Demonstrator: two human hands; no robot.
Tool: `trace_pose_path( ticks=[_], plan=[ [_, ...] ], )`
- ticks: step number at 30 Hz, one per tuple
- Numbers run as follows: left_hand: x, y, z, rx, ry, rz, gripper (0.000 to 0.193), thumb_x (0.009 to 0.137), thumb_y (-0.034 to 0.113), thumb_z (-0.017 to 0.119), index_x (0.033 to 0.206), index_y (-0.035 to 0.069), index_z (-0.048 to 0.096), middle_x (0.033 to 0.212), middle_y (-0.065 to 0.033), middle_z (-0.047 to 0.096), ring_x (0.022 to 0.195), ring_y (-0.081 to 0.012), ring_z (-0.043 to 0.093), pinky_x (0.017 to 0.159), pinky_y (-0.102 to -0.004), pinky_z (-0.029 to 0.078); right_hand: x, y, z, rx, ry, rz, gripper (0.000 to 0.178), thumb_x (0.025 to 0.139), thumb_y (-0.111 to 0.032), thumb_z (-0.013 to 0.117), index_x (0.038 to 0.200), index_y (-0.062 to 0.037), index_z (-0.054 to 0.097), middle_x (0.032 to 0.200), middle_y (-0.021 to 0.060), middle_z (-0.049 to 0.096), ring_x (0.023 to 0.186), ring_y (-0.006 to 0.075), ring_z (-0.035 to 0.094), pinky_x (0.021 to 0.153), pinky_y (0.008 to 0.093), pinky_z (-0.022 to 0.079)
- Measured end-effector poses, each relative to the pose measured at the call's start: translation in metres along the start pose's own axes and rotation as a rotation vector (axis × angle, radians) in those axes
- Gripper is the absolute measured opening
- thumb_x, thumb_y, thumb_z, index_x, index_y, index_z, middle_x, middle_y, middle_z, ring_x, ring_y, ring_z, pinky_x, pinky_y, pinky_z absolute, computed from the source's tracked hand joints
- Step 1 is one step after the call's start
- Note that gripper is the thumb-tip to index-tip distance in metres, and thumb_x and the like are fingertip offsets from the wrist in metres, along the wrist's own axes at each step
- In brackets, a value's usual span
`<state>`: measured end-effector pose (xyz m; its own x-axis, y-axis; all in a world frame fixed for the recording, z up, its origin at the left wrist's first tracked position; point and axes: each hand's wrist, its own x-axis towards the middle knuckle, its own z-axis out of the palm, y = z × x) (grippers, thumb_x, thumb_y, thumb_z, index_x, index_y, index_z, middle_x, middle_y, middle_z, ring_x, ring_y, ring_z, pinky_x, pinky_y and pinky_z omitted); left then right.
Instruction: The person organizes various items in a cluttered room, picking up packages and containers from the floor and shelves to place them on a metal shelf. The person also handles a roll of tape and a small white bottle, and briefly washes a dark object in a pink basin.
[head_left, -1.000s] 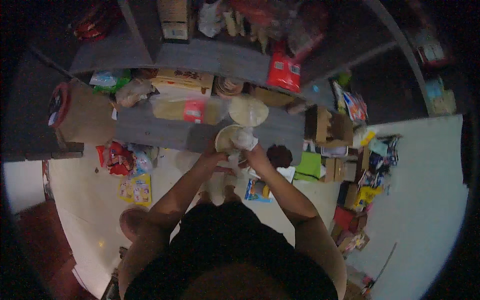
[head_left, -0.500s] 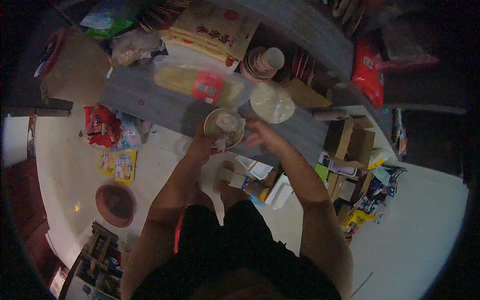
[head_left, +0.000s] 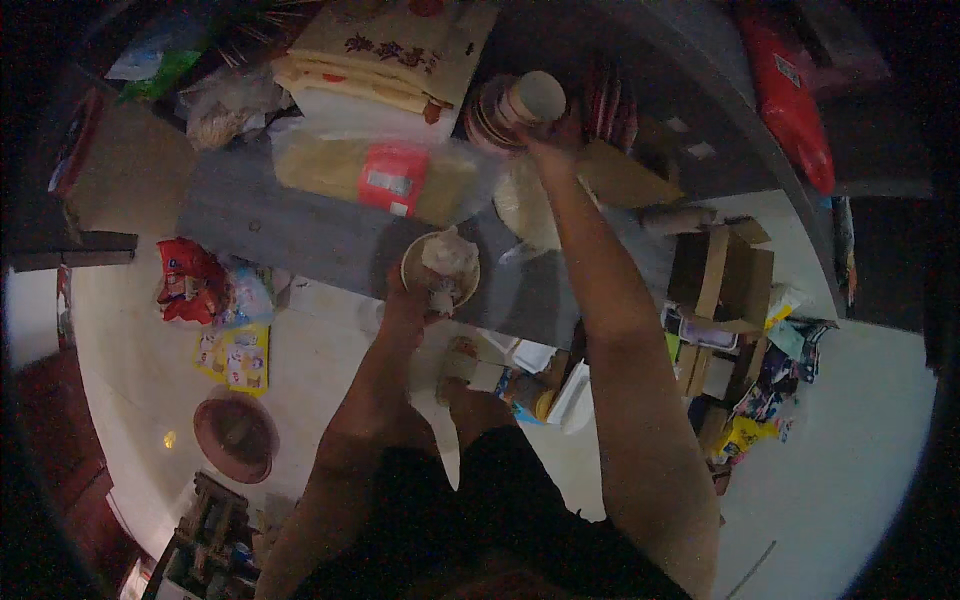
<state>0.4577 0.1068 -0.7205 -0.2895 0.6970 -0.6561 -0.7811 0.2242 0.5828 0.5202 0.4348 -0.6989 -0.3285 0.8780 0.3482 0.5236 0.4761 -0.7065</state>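
Over the near edge of a grey wooden board (head_left: 300, 235): round cream-coloured bowl (head_left: 415, 264), grasped in my left hand (head_left: 403, 305). Judged loaded already; nested pale round cups (head_left: 540, 97) behind not yet separated. Crumpled whitish clump (head_left: 450, 254), perhaps plastic, fills much of it. My right hand (head_left: 553, 140) at the cups, grip unclear.

Pale tones on a grey tabletop (head_left: 310, 237)
Cream bowl (head_left: 417, 258), whitish contents (head_left: 450, 253), near edge; yellowish packet (head_left: 325, 172), red label (head_left: 396, 158) (white patch (head_left: 390, 183) on it); whitish cup (head_left: 542, 95), far edge.
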Motion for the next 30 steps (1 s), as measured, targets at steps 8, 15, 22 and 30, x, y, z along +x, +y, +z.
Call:
trace_pose_path(
  ticks=[8,15,22,30],
  plan=[
    [-0.014,0.01,0.012,0.066,-0.029,0.055,0.056,0.084,0.033,0.055,0.13,0.022,0.025,0.12,-0.0039,0.045,0.098,-0.0225,0.053,0.071,-0.0397,0.05,-0.001,-0.009,0.021,0.144,0.13,-0.107,0.107,0.054,-0.018,0.081,0.135,-0.0007,0.013,0.128,0.0164,0.035,0.117,0.0285,0.039,0.099,0.036,0.033],
    [-0.009,0.001,-0.003,0.043,-0.093,0.089,0.066,0.081,0.031,0.058,0.134,0.025,0.021,0.128,-0.0041,0.039,0.112,-0.0254,0.046,0.078,-0.0422,0.048,0.004,-0.06,0.013,0.304,-0.062,0.029,0.098,0.054,-0.022,0.081,0.131,-0.0041,0.023,0.127,0.0179,0.037,0.117,0.0314,0.039,0.098,0.0372,0.034],
    [-0.012,0.012,0.004,-0.014,-0.135,0.08,0.065,0.08,0.027,0.056,0.134,0.026,0.02,0.132,-0.0054,0.035,0.115,-0.0284,0.044,0.079,-0.0448,0.048,0.013,-0.026,0.027,-0.038,0.047,-0.128,0.092,0.054,-0.026,0.081,0.127,-0.0047,0.03,0.123,0.0197,0.041,0.114,0.0331,0.043,0.093,0.0381,0.038],
    [-0.012,0.043,0.026,0.385,-0.183,0.354,0.056,0.083,0.014,0.052,0.132,0.019,0.026,0.125,-0.0089,0.043,0.108,-0.0255,0.05,0.066,-0.0341,0.054,-0.005,-0.031,-0.017,-0.362,0.25,-0.454,0.082,0.058,-0.025,0.079,0.121,-0.0026,0.032,0.117,0.0166,0.041,0.11,0.0296,0.043,0.089,0.0377,0.04]
  ],
)
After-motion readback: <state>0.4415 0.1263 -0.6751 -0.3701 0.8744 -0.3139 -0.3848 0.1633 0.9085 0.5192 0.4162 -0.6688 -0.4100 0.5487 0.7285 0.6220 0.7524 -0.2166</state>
